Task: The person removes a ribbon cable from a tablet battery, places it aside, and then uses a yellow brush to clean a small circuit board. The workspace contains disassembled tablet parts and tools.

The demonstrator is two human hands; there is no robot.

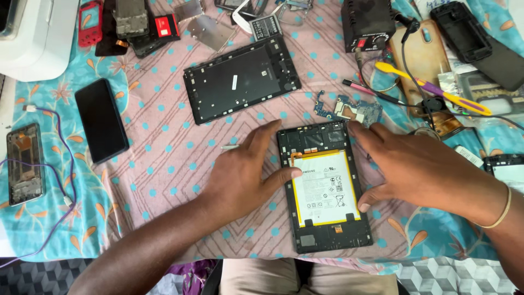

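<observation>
The opened tablet [324,187] lies in the lower middle of the frame, back cover off, its white battery [325,187] filling most of the shell. Its long axis runs up and down the frame, tipped slightly so the top edge leans toward the left.

Both hands flank it — one on each long side. The left hand [246,172] rests flat on the cloth [164,158] at the tablet's left edge, fingers spread and loosely open, thumb reaching over the frame onto the battery's upper left corner. The right hand [417,166] mirrors it on the right edge, also open and flat, forefinger at the tablet's upper right corner and thumb touching the battery's lower right side. Neither hand grips anything; they press and steady rather than clasp.

So the tablet sits squarely between the hands, equally near to each, touched by both.

Just above its upper right corner lies a small blue circuit board [349,109]; further up, in the upper middle of the frame, a second black tablet shell [240,77] lies empty, well apart from both hands.
</observation>
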